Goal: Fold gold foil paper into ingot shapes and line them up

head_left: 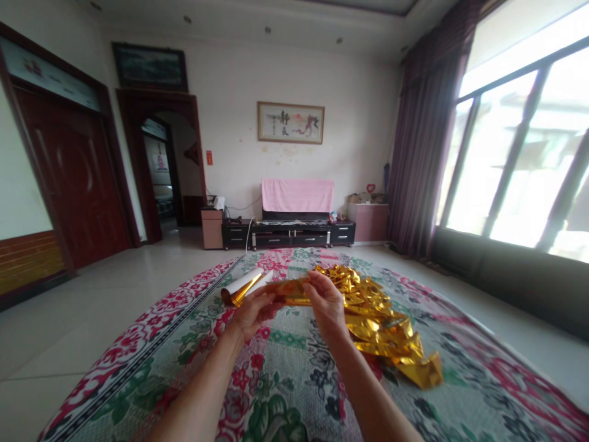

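Between my two hands a strip of shiny gold foil paper [291, 291] is stretched out above the cloth. My left hand [252, 314] grips its left end, thumb and fingers closed on it. The right end is pinched in my right hand [326, 302]. Just beyond my left hand lies a roll of gold foil paper [248, 288] beside white rolled sheets [243, 280]. To the right of my right hand spreads a pile of folded gold foil pieces [368, 298], one of them nearest me at the pile's front edge.
A floral cloth [276, 393] covers the surface under my hands. Beyond it stand a black TV cabinet [294, 238] and a pink cloth [298, 195] draped over something. Purple curtains [426, 147] and a large window [519, 147] are on the right, a dark red door [73, 178] on the left.
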A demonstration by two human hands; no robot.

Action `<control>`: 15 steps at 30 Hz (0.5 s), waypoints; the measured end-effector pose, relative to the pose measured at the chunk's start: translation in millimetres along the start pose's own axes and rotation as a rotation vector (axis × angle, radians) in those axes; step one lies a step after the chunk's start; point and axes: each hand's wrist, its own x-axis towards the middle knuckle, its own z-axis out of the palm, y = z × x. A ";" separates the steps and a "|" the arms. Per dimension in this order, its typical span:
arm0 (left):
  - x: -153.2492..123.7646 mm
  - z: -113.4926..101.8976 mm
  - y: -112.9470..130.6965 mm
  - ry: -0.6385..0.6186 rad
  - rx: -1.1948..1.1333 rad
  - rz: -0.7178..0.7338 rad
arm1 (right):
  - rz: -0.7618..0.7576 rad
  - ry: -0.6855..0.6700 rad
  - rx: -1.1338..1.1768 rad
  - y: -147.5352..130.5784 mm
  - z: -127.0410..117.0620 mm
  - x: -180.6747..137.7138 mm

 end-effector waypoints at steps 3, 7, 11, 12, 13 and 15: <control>-2.0 2.4 2.6 -0.031 -0.016 0.021 | -0.001 -0.028 0.011 0.8 -3.0 0.7; -3.9 3.3 6.2 -0.013 -0.038 0.041 | 0.007 -0.059 -0.094 1.2 -8.6 0.0; -5.7 -5.6 8.7 0.016 0.001 0.106 | -0.076 -0.124 -0.290 8.3 -15.3 -4.5; -6.1 -8.9 9.0 0.024 0.029 0.123 | -0.121 -0.165 -0.349 10.6 -16.9 -6.4; -6.5 -12.0 9.3 0.027 0.064 0.131 | -0.168 -0.208 -0.410 12.7 -18.3 -8.4; -6.8 -16.9 9.4 0.029 0.125 0.120 | -0.241 -0.275 -0.533 15.9 -20.7 -12.3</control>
